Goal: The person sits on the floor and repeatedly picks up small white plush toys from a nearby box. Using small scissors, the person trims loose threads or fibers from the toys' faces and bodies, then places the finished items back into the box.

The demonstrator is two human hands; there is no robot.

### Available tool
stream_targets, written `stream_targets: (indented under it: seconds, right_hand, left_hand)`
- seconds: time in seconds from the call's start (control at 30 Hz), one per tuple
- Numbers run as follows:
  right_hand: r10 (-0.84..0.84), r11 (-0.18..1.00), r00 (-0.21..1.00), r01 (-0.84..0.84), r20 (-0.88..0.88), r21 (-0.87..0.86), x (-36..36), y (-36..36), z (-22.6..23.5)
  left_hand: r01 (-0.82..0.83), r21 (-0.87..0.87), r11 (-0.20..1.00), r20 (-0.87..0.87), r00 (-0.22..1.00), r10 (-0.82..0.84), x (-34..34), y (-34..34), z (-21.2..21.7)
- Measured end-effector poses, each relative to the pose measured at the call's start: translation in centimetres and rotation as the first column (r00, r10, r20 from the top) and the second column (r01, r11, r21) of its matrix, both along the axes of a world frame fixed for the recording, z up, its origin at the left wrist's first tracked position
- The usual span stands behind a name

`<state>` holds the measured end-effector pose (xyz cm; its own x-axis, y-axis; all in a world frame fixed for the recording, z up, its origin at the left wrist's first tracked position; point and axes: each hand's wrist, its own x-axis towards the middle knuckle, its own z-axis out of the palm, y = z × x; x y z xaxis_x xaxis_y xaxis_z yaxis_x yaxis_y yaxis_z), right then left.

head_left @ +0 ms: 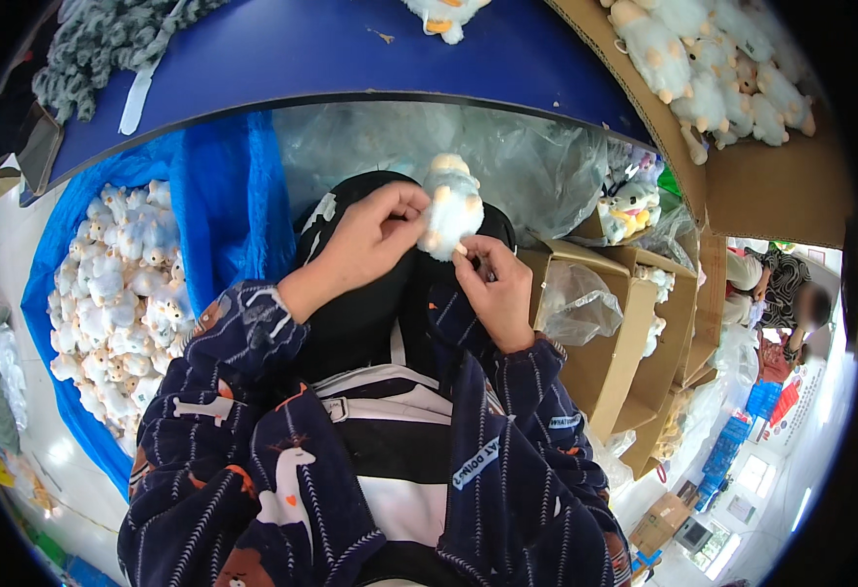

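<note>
Above my lap I hold a small white plush toy (456,210) with cream-coloured feet and head and a greyish band near its top. My left hand (375,238) grips its left side, fingers curled and thumb tucked against them. Its lower right end is pinched between the thumb and forefinger of my right hand (496,284), around a small cream-coloured part. The toy's underside is hidden.
On my left a blue sack (223,196) holds many similar white plush toys (120,293). A blue table (331,59) lies ahead, with grey fluffy material (96,59) on it. An open cardboard box (771,201) of toys stands far right; more boxes (595,352) stand beside me.
</note>
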<state>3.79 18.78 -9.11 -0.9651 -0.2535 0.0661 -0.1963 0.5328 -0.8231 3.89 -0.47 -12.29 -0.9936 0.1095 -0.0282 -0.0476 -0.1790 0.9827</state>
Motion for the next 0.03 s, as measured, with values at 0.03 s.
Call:
stream_targets:
  seconds: [0.03]
  right_hand:
    - [0.007,1.000,1.000,-0.007,-0.004,-0.002,-0.17,-0.16,0.03]
  left_hand:
    - [0.023,-0.010,1.000,-0.109,0.994,-0.023,0.79,-0.28,-0.13]
